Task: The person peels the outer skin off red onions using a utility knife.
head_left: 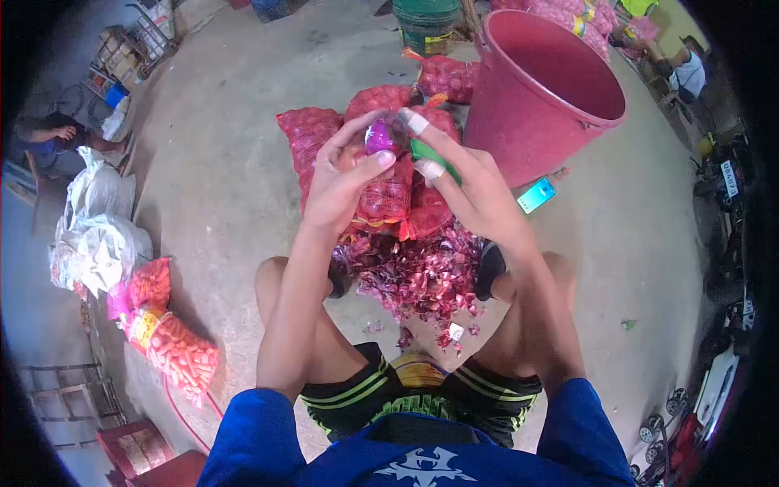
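A peeled, shiny purple red onion is held up between the thumb and fingers of my left hand. My right hand is beside it, curled around a green handle; whatever the handle belongs to is hidden. White tape wraps some fingertips of the right hand. Beyond both hands lie red mesh sacks of onions. Between my feet, a heap of onion skins is spread on the floor.
A large red tub stands right of the sacks, with a phone on the floor by it. Left are white sacks and a mesh bag of carrots. A green bucket stands behind. Motorbikes line the right side; people sit at both edges.
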{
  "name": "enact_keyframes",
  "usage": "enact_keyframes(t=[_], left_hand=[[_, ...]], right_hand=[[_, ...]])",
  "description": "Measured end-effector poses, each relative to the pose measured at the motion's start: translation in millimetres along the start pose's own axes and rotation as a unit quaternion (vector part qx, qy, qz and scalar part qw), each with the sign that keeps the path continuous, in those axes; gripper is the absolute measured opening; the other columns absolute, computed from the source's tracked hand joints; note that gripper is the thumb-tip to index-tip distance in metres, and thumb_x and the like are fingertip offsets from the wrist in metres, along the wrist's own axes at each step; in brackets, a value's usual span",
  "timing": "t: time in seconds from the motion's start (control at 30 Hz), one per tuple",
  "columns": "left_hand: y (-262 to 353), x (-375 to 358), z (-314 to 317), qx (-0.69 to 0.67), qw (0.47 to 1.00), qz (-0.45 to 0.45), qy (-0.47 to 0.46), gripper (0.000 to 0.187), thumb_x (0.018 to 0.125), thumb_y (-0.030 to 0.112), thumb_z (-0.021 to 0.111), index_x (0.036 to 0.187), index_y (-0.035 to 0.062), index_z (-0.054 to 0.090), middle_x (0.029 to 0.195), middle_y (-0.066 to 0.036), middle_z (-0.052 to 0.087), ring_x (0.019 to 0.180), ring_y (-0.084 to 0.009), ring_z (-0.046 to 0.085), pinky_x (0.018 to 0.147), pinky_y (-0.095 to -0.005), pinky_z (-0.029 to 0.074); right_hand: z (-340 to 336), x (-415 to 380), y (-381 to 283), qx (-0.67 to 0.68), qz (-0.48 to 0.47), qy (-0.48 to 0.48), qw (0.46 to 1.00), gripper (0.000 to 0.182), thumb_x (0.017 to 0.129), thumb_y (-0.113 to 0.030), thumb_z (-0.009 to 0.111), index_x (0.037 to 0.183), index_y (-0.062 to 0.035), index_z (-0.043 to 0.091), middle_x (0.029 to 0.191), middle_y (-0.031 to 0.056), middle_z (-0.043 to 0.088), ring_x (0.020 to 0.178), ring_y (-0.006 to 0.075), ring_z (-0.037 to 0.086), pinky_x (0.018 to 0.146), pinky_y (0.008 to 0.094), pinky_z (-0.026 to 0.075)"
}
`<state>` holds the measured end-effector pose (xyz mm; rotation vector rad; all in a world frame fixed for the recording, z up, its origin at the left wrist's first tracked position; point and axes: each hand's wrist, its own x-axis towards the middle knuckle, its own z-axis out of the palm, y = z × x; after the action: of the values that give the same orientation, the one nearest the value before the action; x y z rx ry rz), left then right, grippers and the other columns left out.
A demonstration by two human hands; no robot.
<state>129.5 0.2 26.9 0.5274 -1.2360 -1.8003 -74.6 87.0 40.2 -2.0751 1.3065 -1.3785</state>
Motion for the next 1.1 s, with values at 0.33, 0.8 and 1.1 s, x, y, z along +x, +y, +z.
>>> enact_keyframes(t=[0.33, 0.8, 1.1], left_hand=[[-0.4, 0.6, -7.1, -0.046, 0.997, -0.002, -0.063, 0.072, 0.088, 0.008, 0.082, 0.153, 0.0034, 0.051, 0.13, -0.007, 0.069, 0.112, -0.0147, 0.07, 0.089, -0.0299, 0.06], [1.3, -2.3, 2.2, -0.15, 0.987, 0.056, -0.035, 0.079, 0.089, -0.007, 0.074, 0.159, 0.005, 0.039, 0.143, -0.011, 0.06, 0.13, -0.0215, 0.061, 0.112, -0.0385, 0.051], [-1.2, 4.5, -1.2, -0.168, 0.983, 0.075, -0.011, 0.074, 0.088, -0.012, 0.074, 0.153, 0.0075, 0.044, 0.142, -0.009, 0.06, 0.128, -0.0205, 0.062, 0.11, -0.0366, 0.053]], right_hand=[[5.4, 10.1, 21.7, -0.056, -0.05, 0.126, 0.989, 0.044, 0.104, -0.007, 0.06, 0.148, -0.0085, 0.062, 0.093, 0.0173, 0.07, 0.078, 0.0306, 0.068, 0.075, 0.0405, 0.055], [-2.2, -0.5, -15.2, 0.091, 0.107, -0.045, 0.989, 0.061, 0.105, -0.01, 0.055, 0.164, -0.0077, 0.038, 0.092, 0.0178, 0.07, 0.079, 0.0318, 0.069, 0.079, 0.0403, 0.055], [15.5, -2.2, -15.1, -0.014, 0.046, 0.016, 0.999, 0.063, 0.103, -0.013, 0.063, 0.161, -0.0068, 0.039, 0.09, 0.0273, 0.07, 0.082, 0.0467, 0.07, 0.073, 0.0495, 0.053]])
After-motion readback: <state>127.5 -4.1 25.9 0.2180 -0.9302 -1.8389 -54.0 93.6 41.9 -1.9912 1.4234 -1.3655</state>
